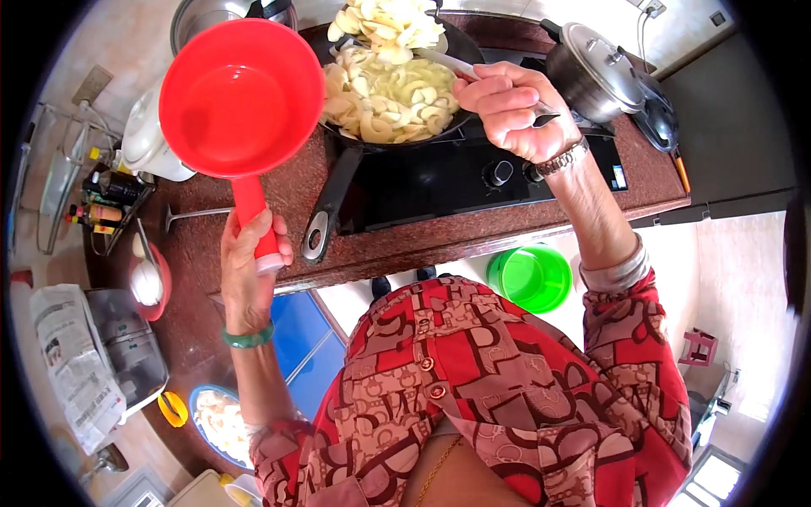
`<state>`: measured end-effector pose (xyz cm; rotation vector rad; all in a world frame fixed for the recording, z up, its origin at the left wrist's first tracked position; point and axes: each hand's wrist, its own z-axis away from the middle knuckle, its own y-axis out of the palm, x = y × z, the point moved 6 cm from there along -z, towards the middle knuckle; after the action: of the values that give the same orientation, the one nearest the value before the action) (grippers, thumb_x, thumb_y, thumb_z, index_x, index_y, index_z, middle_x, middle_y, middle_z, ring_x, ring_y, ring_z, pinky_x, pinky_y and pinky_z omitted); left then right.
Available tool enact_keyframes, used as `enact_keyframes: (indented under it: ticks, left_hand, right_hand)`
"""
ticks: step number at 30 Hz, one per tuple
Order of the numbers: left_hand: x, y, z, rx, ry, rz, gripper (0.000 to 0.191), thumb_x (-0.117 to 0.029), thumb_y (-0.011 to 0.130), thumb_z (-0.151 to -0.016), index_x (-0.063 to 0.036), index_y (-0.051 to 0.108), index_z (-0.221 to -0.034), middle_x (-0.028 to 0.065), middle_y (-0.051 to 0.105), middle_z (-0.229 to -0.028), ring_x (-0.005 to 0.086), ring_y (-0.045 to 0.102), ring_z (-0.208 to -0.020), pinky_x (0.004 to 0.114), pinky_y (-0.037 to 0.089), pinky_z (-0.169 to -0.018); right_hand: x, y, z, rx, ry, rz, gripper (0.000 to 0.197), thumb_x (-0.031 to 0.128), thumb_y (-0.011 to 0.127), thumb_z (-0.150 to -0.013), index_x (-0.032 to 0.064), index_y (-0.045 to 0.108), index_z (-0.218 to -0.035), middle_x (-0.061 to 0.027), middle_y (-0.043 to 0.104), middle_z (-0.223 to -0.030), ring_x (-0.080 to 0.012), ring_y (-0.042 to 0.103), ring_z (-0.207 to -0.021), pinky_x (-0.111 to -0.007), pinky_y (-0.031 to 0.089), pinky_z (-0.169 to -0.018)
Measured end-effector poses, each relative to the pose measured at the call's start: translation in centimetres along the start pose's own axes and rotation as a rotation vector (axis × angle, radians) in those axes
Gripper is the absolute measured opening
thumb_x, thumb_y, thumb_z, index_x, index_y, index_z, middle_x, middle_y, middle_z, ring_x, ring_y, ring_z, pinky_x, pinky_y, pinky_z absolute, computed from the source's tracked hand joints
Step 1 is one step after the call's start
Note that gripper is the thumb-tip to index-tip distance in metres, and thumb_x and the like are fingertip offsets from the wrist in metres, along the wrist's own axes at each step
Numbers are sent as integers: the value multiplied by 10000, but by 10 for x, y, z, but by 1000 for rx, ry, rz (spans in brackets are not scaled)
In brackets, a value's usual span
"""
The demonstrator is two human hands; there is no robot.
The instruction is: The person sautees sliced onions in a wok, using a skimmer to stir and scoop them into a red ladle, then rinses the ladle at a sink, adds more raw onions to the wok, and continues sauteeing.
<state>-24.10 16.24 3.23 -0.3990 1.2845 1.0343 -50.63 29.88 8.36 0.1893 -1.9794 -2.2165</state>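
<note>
My left hand (244,279) grips the handle of a red plastic water dipper (244,101), held above the counter left of the wok. No solid food shows in its bowl. My right hand (523,117) is closed around the metal handle of a turner (450,62) reaching over the wok. A heap of pale sliced vegetable (386,32) lies on the turner's hidden blade, above the far side of the wok. Below, more pale slices (386,104) sit in cloudy liquid in the black wok (467,47). The wok's long handle (332,203) points toward me.
The wok stands on a black glass gas hob (418,184) with knobs. A pressure cooker (592,73) is at right, a white rice cooker (149,133) at left. Sauce bottles (104,199), a pink bowl (152,279) and a blue-rimmed basin (218,421) line the left counter. A green bucket (532,279) stands on the floor.
</note>
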Motion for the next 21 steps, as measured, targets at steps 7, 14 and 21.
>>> enact_keyframes:
  ticks: [7,14,21]
  left_hand:
    - [0,8,3,-23,10,41,275,-174,611,-819,-20,465,-995,84,560,-738,140,538,-539,244,448,-470]
    - [1,12,2,-31,23,55,290,-185,608,-826,-15,461,-1009,84,563,-740,134,545,-539,238,461,-475]
    - [2,16,0,-22,4,84,278,-174,603,-829,-9,461,-1004,86,567,-734,136,551,-539,237,466,-471]
  right_hand:
    - [6,-1,3,8,52,-25,244,130,317,-929,-94,389,-993,8,386,-642,-91,434,-424,-242,326,-400]
    - [10,-5,3,-9,70,-21,245,135,322,-928,-89,390,-1001,12,387,-635,-88,436,-419,-244,332,-396]
    - [10,-5,6,21,83,-28,255,136,328,-929,-98,402,-998,13,393,-643,-85,437,-426,-248,342,-409]
